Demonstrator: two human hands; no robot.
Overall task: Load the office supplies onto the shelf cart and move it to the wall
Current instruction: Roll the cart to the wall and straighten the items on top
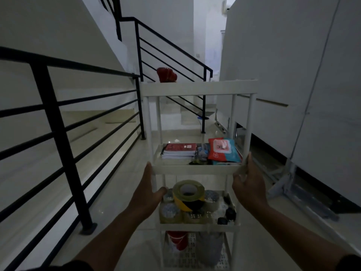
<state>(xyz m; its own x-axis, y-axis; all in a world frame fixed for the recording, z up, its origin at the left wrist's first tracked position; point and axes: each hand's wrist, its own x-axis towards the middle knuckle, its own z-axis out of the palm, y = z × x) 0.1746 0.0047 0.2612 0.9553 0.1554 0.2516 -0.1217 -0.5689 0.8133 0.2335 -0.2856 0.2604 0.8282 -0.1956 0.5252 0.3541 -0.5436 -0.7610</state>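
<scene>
Both of my hands are on the white shelf cart (197, 89), which stands on the pale tiled floor (121, 202) between a black stair railing (58, 122) and a white wall (293, 65). My left hand (148, 194) has its fingers closed around the left corner post just under the second shelf; my right hand (248, 184) grips that shelf's right front corner. On that shelf I see a stack of red notebooks (179, 150) toward the left edge and a red-and-blue packet of wipes (224, 151) toward the right edge, with small items between that I cannot make out. One shelf down, a yellow-and-black tape roll (188, 194) sits on top of clear tape rolls (170, 212), and black clips (226, 216) lie near the right edge. A red object (166, 74) rests at the top shelf's far left corner.
</scene>
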